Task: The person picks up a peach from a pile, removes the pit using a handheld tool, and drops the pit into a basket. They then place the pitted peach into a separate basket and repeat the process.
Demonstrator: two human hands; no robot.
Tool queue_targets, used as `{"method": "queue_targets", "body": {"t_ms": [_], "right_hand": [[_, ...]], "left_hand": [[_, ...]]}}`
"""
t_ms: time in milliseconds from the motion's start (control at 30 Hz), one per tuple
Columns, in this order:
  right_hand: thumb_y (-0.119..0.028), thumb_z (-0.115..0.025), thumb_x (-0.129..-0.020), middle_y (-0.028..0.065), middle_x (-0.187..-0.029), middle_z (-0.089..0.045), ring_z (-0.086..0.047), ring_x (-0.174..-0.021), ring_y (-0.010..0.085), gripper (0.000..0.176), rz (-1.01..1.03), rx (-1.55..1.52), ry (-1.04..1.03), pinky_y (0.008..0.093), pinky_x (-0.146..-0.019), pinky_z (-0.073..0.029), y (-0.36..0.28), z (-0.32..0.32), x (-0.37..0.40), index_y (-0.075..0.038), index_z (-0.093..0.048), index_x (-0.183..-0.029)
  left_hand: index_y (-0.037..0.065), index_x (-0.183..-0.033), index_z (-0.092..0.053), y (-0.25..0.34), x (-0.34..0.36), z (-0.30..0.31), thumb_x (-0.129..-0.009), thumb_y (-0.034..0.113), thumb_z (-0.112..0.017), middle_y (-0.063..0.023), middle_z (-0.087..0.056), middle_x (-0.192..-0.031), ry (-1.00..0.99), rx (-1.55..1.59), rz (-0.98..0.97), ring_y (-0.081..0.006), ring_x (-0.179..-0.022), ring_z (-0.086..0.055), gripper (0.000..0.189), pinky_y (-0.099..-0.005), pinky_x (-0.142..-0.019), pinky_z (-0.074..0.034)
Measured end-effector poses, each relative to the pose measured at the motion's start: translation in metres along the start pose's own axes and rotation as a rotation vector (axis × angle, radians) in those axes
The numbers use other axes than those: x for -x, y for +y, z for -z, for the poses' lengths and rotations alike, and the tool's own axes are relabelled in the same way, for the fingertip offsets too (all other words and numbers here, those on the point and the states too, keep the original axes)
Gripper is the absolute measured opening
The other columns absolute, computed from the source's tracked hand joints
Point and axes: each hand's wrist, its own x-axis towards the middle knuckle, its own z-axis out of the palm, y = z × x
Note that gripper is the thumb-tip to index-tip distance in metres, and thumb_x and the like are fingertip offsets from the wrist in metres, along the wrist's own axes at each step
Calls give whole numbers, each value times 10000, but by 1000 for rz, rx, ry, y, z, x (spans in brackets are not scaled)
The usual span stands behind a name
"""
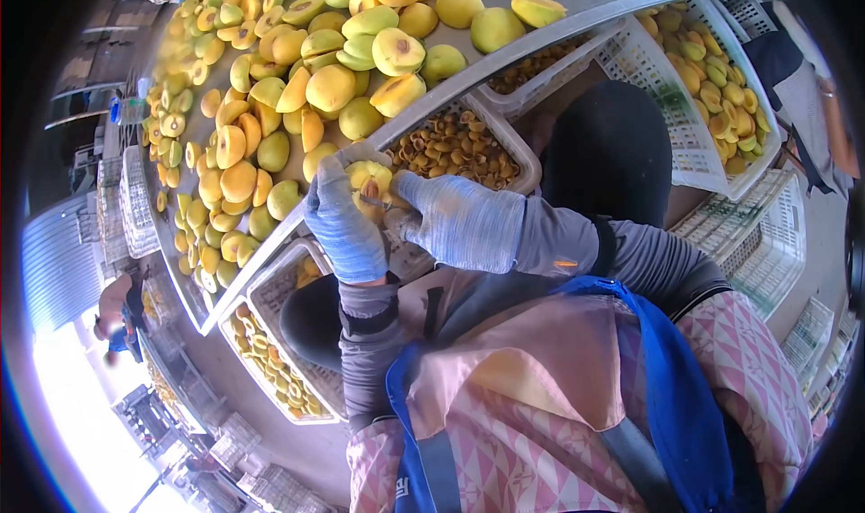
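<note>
My left hand (347, 220), in a blue-grey knit glove, is closed around a yellow peach half (369, 178), its cut face with the brown centre turned toward my other hand. My right hand (464, 223), gloved alike, is closed with its fingertips at that cut face. A thin metal tool (391, 207) seems to stick out from the right fingers to the fruit; most of it is hidden. Both hands are over the near edge of a metal table (505, 54). Just beyond them is a bin of brown peach pits (455, 148).
Many halved peaches (239, 180) cover the table. Below its edge stand a white crate of peach halves (279, 369) and a larger white crate (667, 90) of halves at right. Stacked baskets (757, 234) are behind it. Another person (122, 310) is at far left.
</note>
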Motion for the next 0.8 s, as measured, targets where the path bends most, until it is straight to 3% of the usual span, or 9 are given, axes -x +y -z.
{"method": "queue_targets", "body": {"t_ms": [100, 133, 200, 300, 433, 500, 533, 633, 800], "right_hand": [[-262, -565, -960, 183, -701, -623, -656, -656, 314, 271, -8, -102, -13, 402, -577, -502, 16, -5, -5, 4, -587, -1004], [-262, -565, -960, 183, -701, -623, -656, -656, 314, 271, -9, -103, -12, 402, -577, -502, 3, 3, -9, 4, -587, -1004], [-272, -552, -974, 136, -704, -618, -644, -662, 221, 298, -599, -506, -254, 343, -598, -506, -35, 30, -17, 14, -607, -1033], [-297, -543, -984, 94, -712, -613, -617, -673, 147, 338, -624, -693, -185, 300, -613, -503, -35, 33, -17, 18, -601, -1093], [-318, -540, -984, 110, -725, -631, -624, -648, 156, 354, -585, -680, -176, 314, -594, -505, -21, 13, -11, 13, -597, -1095], [-338, -524, -990, 112, -731, -636, -628, -635, 165, 361, -47, -134, -42, 311, -582, -506, 10, -1, -7, -3, -598, -1101], [-338, -524, -990, 112, -731, -636, -628, -635, 165, 361, -45, -134, -41, 311, -582, -506, 8, 5, -8, -3, -598, -1101], [-319, -482, -989, 193, -823, -670, -668, -749, 353, 317, -209, -164, -329, 434, -677, -519, -3, 24, -14, -58, -613, -1111], [-358, -447, -993, 197, -861, -676, -655, -826, 379, 357, -168, 195, -157, 473, -756, -503, -14, 26, -5, -59, -615, -1095]], "left_hand": [[-23, -1001, -662, 2, -3, 5, -1008, 401, -446, -85, -658, -879, -31, -380, -230, -136, -825, -600, 476, -256, -730, -497], [-20, -1026, -653, 6, -4, 6, -1003, 406, -460, -87, -655, -917, -112, -239, -89, -137, -830, -597, 469, -259, -734, -499], [-18, -1051, -644, 4, -7, 10, -999, 411, -474, -90, -652, -955, -200, -98, 53, -138, -835, -594, 465, -263, -737, -501], [-27, -1208, -554, -9, -7, 11, -959, 406, -580, -112, -622, -1051, -232, 139, -111, -208, -882, -617, 500, -313, -780, -530], [-36, -1230, -539, -27, 9, 1, -971, 423, -552, -149, -612, -1120, 27, -117, -338, -213, -946, -617, 528, -330, -834, -520], [-48, -1209, -556, -25, 11, 6, -975, 438, -533, -154, -637, -1068, 61, -285, -359, -212, -930, -626, 540, -325, -839, -516], [-48, -1209, -556, -23, 12, 8, -975, 438, -533, -154, -637, -1068, 61, -285, -361, -212, -930, -626, 540, -325, -839, -516], [-51, -1193, -566, -19, 15, 10, -974, 444, -531, -142, -651, -1019, -82, -187, -326, -205, -897, -628, 542, -314, -814, -516], [-55, -1171, -579, -28, 14, 2, -975, 474, -512, -134, -650, -1003, 60, -157, -246, -194, -886, -618, 569, -322, -814, -511]]}}
